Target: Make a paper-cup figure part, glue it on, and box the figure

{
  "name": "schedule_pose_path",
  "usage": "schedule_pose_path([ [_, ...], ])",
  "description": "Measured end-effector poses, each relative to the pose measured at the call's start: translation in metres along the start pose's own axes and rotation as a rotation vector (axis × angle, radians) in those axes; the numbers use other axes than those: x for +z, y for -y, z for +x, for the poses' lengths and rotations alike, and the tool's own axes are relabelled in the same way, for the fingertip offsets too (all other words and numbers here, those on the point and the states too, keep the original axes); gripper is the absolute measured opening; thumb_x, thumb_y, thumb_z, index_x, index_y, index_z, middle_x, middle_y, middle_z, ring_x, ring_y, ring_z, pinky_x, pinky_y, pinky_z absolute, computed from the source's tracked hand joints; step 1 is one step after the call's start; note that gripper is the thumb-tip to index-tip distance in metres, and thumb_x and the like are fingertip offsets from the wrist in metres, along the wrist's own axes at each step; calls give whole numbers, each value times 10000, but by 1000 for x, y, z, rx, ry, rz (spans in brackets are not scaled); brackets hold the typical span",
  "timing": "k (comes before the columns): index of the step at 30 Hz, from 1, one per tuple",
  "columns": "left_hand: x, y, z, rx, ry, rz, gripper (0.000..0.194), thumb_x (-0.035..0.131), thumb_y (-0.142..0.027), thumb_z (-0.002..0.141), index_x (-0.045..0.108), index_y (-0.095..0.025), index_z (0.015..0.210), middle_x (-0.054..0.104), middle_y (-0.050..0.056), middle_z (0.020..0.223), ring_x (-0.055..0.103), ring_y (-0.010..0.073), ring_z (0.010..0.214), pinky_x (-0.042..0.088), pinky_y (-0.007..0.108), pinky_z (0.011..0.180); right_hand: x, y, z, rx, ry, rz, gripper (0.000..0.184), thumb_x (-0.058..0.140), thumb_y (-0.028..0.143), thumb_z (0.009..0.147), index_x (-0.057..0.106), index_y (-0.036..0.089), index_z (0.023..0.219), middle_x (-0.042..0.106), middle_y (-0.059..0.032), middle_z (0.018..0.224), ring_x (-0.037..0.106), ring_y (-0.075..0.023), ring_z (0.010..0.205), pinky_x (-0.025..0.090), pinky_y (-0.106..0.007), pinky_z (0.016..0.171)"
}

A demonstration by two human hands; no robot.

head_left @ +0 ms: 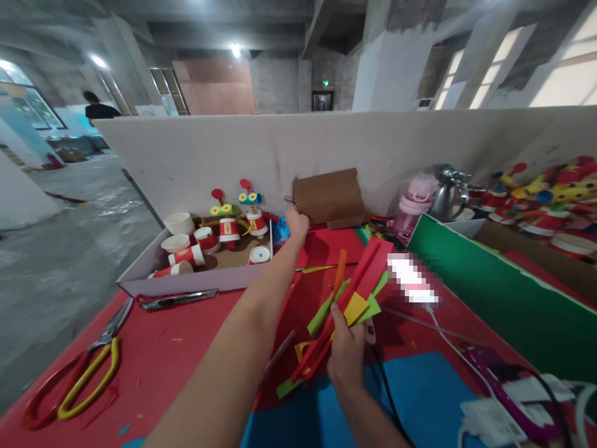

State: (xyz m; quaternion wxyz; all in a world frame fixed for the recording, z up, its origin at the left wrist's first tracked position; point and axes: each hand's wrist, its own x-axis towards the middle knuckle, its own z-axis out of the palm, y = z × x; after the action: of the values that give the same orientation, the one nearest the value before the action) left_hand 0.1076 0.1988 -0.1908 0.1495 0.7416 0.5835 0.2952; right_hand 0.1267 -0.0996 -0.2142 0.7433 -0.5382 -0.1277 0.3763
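My right hand [347,348] is closed around a bundle of coloured paper strips [359,270], red, orange, yellow and green, above the table. My left hand [297,224] reaches far forward to the back of the table, its fingers curled. It is beside a brown cardboard piece [330,198] and a blue plastic packet [281,231]. What its fingers hold, if anything, is hidden. Flat red paper [333,244] lies just right of that hand. Blue sheets [420,386] lie below my right hand.
At left stands a shallow box [163,286] with paper cups and two cup figures. Large scissors [100,358] and a utility knife [180,300] lie in front. A green-sided box [494,274], pink bottle [415,202], metal jug [450,193] and purple power strip [508,389] occupy the right.
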Motion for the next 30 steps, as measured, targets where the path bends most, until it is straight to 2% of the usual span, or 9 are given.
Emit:
schedule_pose_path([
  [3,10,-12,-15,110,47,40,393,407,-39,842,572,-170,1174,603,100,1189,550,188,1116,420,297,948,0,0,-1,4,-18,8,410,745,415,621,636,170,931,738,-73,915,681,-241,808,548,-302,576],
  [6,26,-26,-21,240,196,77,354,489,-28,777,658,-206,1032,663,45,1053,590,161,1026,441,239,896,1,-1,-1,30,-9,27,415,742,412,618,639,169,939,735,-84,970,684,-256,871,566,-323,643],
  [9,39,-36,-20,296,286,141,362,546,-35,742,671,-198,1041,657,82,1062,587,209,1045,447,298,908,1,-1,-1,41,-3,41,430,737,390,616,645,166,971,729,-90,1024,672,-264,952,568,-337,733],
  [11,41,-40,-18,315,309,184,384,566,-40,734,662,-195,1072,654,107,1071,564,239,1095,427,350,948,1,0,-2,53,4,39,436,735,381,612,653,165,983,727,-89,1040,663,-266,987,565,-336,763],
  [16,22,-42,-14,264,243,291,310,466,-93,838,653,-129,1082,642,196,1083,573,286,1086,428,414,940,2,-1,-4,71,22,61,449,725,396,638,657,158,1013,720,-95,1066,664,-272,992,571,-337,745],
  [20,3,-40,-12,211,200,357,351,379,-91,888,626,-124,1135,632,196,1119,578,279,1099,462,361,879,0,-3,-4,69,38,59,478,721,396,658,639,151,1061,711,-99,1082,667,-265,971,570,-324,715],
  [24,-5,-34,-13,209,339,423,235,481,-195,920,635,-142,1090,641,134,1096,612,231,1024,492,338,848,-1,-4,0,60,15,-2,445,719,406,651,642,147,1004,734,-82,935,681,-253,872,559,-308,630],
  [27,-10,-29,-18,234,485,483,310,568,-328,900,573,-164,1163,588,92,1168,596,212,1015,516,392,848,0,-2,2,40,-10,44,408,736,391,625,639,150,940,733,-67,904,677,-247,876,560,-313,665],
  [30,-18,-26,-28,264,606,540,334,566,-335,901,555,-161,1186,573,93,1189,590,216,1018,520,407,847,2,0,3,52,-14,89,386,756,374,594,639,153,889,730,-58,906,671,-242,877,558,-321,683],
])
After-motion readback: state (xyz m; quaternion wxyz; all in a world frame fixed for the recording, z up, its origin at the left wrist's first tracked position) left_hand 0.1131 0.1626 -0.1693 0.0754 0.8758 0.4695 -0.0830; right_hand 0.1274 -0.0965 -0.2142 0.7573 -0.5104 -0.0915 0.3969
